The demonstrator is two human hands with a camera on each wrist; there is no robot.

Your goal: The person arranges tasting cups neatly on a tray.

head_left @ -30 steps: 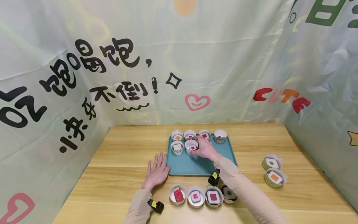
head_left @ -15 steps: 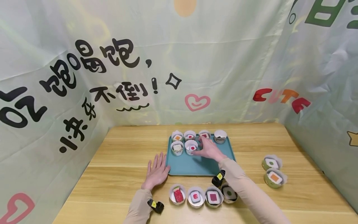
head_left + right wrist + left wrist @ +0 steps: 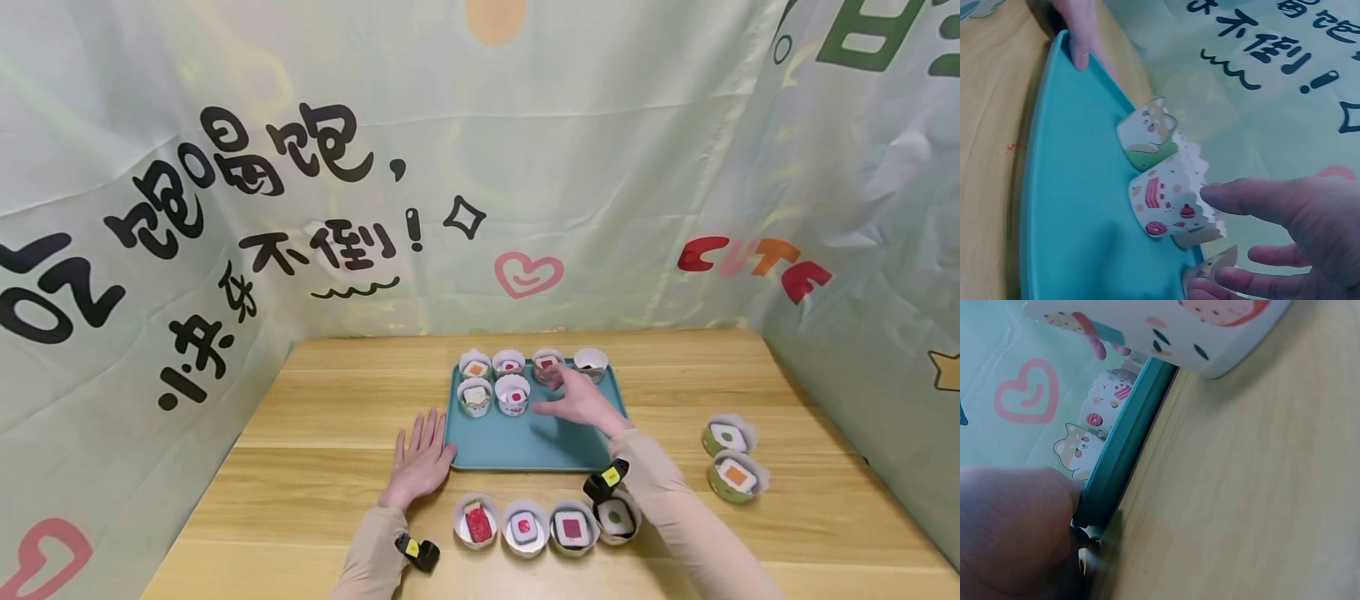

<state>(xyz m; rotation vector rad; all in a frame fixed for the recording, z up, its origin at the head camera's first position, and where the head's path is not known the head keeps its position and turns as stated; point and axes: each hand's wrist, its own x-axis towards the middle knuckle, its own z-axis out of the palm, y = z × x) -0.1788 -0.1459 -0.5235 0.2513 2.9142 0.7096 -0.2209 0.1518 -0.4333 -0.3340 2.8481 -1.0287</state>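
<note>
bright head view, dimmer wrist views; soft shadow on the tray [image 3: 510, 442].

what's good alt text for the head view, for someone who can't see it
A person's right hand hangs, empty, over a teal tray of six paper cups, while the left hand rests on the wood-grain table at the tray's left edge. Nearer the camera stand four more cups holding food-like pieces, with two others to the right.

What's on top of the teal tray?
Six paper cups stand on the teal tray: four along the back, two in front. The patch under each is covered from sight.
</note>
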